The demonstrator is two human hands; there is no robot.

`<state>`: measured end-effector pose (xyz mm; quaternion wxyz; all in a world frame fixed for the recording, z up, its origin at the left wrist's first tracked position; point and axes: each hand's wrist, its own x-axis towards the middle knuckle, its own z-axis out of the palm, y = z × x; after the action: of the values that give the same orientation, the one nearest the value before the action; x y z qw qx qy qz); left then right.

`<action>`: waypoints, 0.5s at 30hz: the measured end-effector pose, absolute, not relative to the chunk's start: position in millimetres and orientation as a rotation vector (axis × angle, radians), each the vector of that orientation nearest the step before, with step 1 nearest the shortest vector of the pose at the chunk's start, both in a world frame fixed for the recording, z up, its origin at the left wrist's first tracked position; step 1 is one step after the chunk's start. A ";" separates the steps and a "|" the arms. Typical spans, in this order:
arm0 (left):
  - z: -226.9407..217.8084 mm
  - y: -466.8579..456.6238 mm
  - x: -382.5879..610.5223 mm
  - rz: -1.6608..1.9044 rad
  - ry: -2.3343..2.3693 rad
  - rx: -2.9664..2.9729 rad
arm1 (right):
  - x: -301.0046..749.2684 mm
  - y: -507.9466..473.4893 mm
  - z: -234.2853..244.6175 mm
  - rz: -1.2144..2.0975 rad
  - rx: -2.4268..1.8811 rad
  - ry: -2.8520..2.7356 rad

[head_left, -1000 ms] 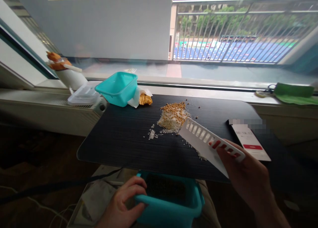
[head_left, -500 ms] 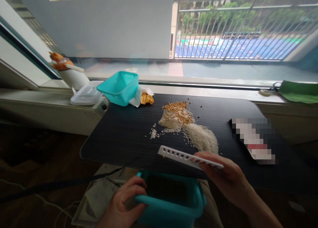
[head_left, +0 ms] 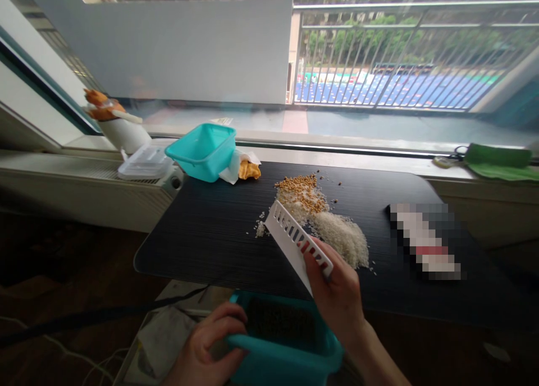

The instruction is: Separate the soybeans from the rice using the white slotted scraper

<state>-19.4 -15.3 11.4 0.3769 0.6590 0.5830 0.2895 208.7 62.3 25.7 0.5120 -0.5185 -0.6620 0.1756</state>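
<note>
Looking down through the head camera, we find the right hand [head_left: 337, 296] gripping a white slotted scraper [head_left: 295, 237] by its near end. The fingers are closed round the plastic, and their tips show reddish through the last slots. The scraper stands on its long edge over the dark table [head_left: 202, 246], slotted edge uppermost and leaning a little. Its long axis runs from the hand at the near right to its free end at the far left. That end points away from us, towards the left flank of the mixed heap. We cannot tell whether the lower edge touches the tabletop.

Just to the right of the scraper lies a pile of white rice [head_left: 343, 240]. Beyond that pile, and joined to it, sits a mound of yellow beans [head_left: 300, 185]. A few stray grains lie near the scraper's far tip.

The left hand [head_left: 206, 347] holds a teal bin [head_left: 290, 352] below the table's near edge. Its fingers are curled over the bin's left rim, and the bin has dark contents.

At the table's far left corner a second teal tub [head_left: 203, 150] stands tilted, with a clear lid [head_left: 145, 161] to its left. A white cup [head_left: 124, 132] is behind them. A blurred card [head_left: 425, 240] rests on the right of the table. A green cloth [head_left: 501, 160] lies on the sill.
</note>
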 end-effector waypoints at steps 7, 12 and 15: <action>9.0 -15.9 -20.2 0.723 1.489 1.674 | 234.5 62.8 22.5 0.267 -1.497 -1.413; 7.3 -13.9 -18.9 0.697 1.483 1.674 | 261.3 62.9 23.6 0.142 -1.599 -1.385; 6.8 -12.4 -17.7 0.679 1.486 1.690 | 274.3 65.6 23.6 0.108 -1.643 -1.381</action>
<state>-17.7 -12.4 6.8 0.3853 0.6635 0.5833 0.2666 274.3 65.6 23.6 0.4762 -0.6722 -0.5652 0.0442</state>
